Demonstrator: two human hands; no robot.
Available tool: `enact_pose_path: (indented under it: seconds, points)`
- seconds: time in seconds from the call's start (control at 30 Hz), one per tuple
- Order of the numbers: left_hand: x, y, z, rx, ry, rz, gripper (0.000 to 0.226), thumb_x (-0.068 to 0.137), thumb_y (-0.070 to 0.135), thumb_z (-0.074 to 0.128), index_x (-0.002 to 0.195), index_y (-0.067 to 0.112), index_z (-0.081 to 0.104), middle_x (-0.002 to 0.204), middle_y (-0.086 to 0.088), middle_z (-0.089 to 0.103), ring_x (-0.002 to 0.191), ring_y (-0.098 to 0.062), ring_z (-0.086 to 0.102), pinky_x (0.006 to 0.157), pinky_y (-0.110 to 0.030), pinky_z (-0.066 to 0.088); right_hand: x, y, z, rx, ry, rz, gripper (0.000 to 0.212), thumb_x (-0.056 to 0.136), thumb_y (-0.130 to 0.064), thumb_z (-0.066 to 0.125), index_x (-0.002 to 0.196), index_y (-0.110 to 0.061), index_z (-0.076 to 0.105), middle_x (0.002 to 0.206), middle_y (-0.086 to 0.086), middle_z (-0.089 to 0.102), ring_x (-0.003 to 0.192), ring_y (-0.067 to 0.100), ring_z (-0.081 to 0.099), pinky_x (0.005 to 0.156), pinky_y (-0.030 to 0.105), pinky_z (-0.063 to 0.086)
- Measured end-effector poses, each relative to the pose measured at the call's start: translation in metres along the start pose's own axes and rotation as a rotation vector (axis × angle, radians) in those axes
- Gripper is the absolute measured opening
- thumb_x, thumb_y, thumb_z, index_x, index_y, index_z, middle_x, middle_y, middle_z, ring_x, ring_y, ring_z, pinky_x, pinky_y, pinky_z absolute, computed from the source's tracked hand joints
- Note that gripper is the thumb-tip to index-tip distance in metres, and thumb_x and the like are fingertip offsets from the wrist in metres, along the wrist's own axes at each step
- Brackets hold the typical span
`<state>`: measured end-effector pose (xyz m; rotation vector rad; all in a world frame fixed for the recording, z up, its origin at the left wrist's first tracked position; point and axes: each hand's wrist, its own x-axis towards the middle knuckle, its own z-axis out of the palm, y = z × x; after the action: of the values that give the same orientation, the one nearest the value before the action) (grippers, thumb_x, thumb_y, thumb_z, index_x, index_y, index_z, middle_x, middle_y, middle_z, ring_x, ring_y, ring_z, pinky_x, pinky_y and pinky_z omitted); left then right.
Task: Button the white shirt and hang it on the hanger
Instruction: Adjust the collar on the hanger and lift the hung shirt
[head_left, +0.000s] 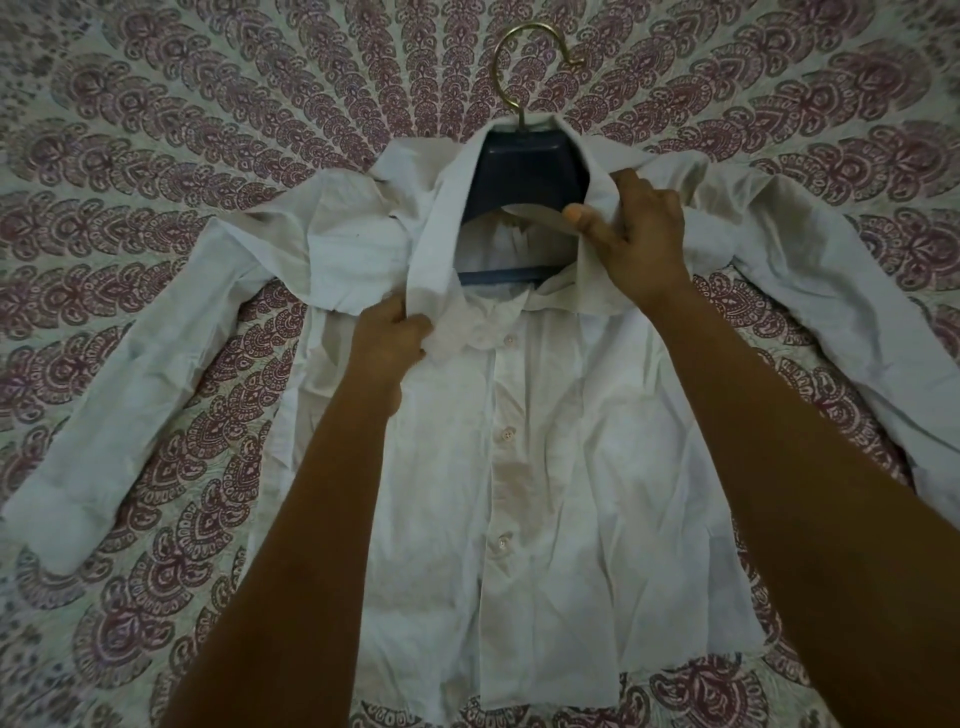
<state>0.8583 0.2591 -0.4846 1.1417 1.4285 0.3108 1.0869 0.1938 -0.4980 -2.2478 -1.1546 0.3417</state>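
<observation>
Head cam: white shirt (545, 467) lies flat mid-bedsheet (156, 130), collar toward the far edge, buttons showing down the front, blue hanger (524, 161) tucked inside the collar. Left hand (389, 338) grips one collar tip, fingers (413, 330) curled; right hand (644, 234) pinches the other side.

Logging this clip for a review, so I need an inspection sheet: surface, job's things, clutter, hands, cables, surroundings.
Surface: patterned bedspread under everything.
Job's things: white shirt lying front up, sleeves out, collar open; dark hanger inside the neck, its hook poking out above the collar.
Clutter: nothing seen.
Hands: left hand grips one collar end; right hand pinches the other side.
Cables: nothing seen.
Surroundings: nothing seen beyond the bedspread.
</observation>
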Motion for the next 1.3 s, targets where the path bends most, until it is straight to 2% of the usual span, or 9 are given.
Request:
enact_pose_path:
  seconds: [0.23,0.37,0.5,0.6,0.77,1.0,1.13,1.23,1.3]
  points:
    - [-0.013,-0.013,-0.003,-0.468,-0.309,0.112,0.03,0.097,0.005,0.039,0.123,0.012,0.052,0.117,-0.002,0.063,0.11,-0.015,0.06,0.095,-0.033,0.05,0.003,0.001,0.003,-0.008,0.023,-0.002,0.086,0.069,-0.072,0.027,0.115,-0.004,0.053,0.099,0.023,0.06,0.101,0.037,0.05,0.083,0.036,0.033]
    - [-0.022,-0.009,0.002,-0.61,-0.328,0.083,0.037,0.097,0.004,0.037,0.086,0.018,0.07,0.088,0.004,0.071,0.091,-0.01,0.066,0.092,-0.033,0.051,0.004,0.0,0.004,-0.005,0.026,-0.006,0.087,0.069,-0.072,0.026,0.114,-0.003,0.053,0.1,0.023,0.059,0.102,0.037,0.049,0.082,0.036,0.033]
    - [-0.01,-0.008,0.016,-0.222,0.014,-0.02,0.017,0.092,0.014,0.055,0.08,0.022,0.063,0.091,0.002,0.065,0.099,-0.02,0.06,0.089,-0.032,0.048,0.004,0.003,0.006,-0.002,0.02,-0.01,0.085,0.07,-0.073,0.027,0.115,-0.005,0.053,0.099,0.022,0.06,0.1,0.036,0.05,0.083,0.036,0.033]
    - [-0.001,0.002,0.01,-0.144,0.1,0.009,0.008,0.086,0.018,0.061,0.083,0.024,0.06,0.102,-0.002,0.063,0.104,-0.024,0.059,0.091,-0.036,0.049,0.002,0.004,0.005,0.005,0.029,-0.02,0.085,0.071,-0.072,0.028,0.112,-0.002,0.053,0.097,0.023,0.06,0.098,0.037,0.051,0.083,0.037,0.033]
    - [0.014,0.032,-0.004,-0.347,0.221,0.15,0.016,0.089,0.011,0.055,0.079,0.023,0.053,0.09,0.002,0.059,0.085,-0.015,0.057,0.072,-0.028,0.048,-0.003,0.005,0.006,0.034,0.054,-0.029,0.082,0.072,-0.07,0.033,0.113,-0.002,0.054,0.099,0.021,0.061,0.1,0.039,0.051,0.087,0.038,0.035]
    - [0.024,0.026,-0.005,0.631,0.221,0.32,0.009,0.085,0.011,0.056,0.082,0.017,0.062,0.099,-0.007,0.067,0.092,-0.026,0.06,0.082,-0.033,0.046,-0.002,0.005,0.002,0.079,0.031,-0.031,0.081,0.069,-0.072,0.034,0.112,-0.007,0.056,0.099,0.018,0.063,0.104,0.04,0.049,0.089,0.041,0.035]
    - [0.012,0.026,-0.009,0.705,0.206,0.392,0.014,0.082,0.005,0.058,0.086,0.011,0.07,0.093,-0.006,0.071,0.089,-0.027,0.064,0.081,-0.03,0.049,-0.005,0.005,-0.005,0.141,0.054,-0.055,0.075,0.069,-0.07,0.039,0.106,-0.008,0.058,0.084,0.01,0.06,0.1,0.035,0.051,0.085,0.038,0.035]
    - [-0.011,0.038,-0.016,0.57,0.397,0.624,0.014,0.08,0.005,0.057,0.087,0.013,0.066,0.091,-0.003,0.067,0.079,-0.015,0.061,0.068,-0.017,0.042,-0.013,0.001,-0.02,0.202,0.095,-0.076,0.07,0.072,-0.067,0.042,0.106,-0.008,0.058,0.086,0.007,0.058,0.099,0.031,0.05,0.085,0.035,0.031]
    - [-0.024,0.048,-0.022,0.497,0.335,0.765,0.019,0.078,0.005,0.062,0.096,0.012,0.059,0.098,-0.006,0.058,0.077,-0.005,0.052,0.07,-0.011,0.041,-0.018,-0.006,-0.032,0.246,0.104,-0.064,0.068,0.072,-0.066,0.042,0.104,-0.008,0.057,0.085,0.001,0.052,0.097,0.029,0.05,0.086,0.037,0.031]
